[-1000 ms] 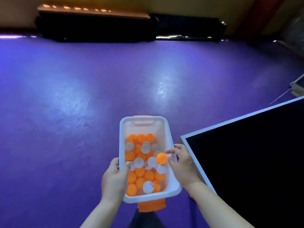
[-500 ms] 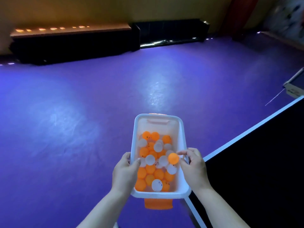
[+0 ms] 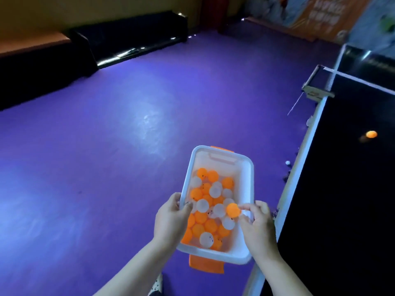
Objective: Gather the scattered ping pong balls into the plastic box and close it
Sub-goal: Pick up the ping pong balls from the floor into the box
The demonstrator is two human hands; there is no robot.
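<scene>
I carry a white plastic box [image 3: 248, 178] with orange latches above the purple floor. It has no lid on and holds several orange and white ping pong balls [image 3: 205, 212]. My left hand [image 3: 171, 218] grips its left rim, thumb inside. My right hand [image 3: 256, 223] grips the right rim and pinches an orange ball [image 3: 233, 209] in its fingertips over the box. One orange ball [image 3: 371, 134] lies on the dark table at the right. A small white ball [image 3: 288, 162] lies on the floor near the table's edge.
The black ping pong table [image 3: 342, 189] with a white edge line fills the right side, its net post [image 3: 316, 90] at the far end. Dark benches [image 3: 128, 37] line the far wall. Purple floor [image 3: 106, 146] stretches to the left.
The view has swung right, bringing the table, its net post and the loose orange ball into sight. Both hands keep their hold on the box, and the pinched orange ball stays in my right fingertips.
</scene>
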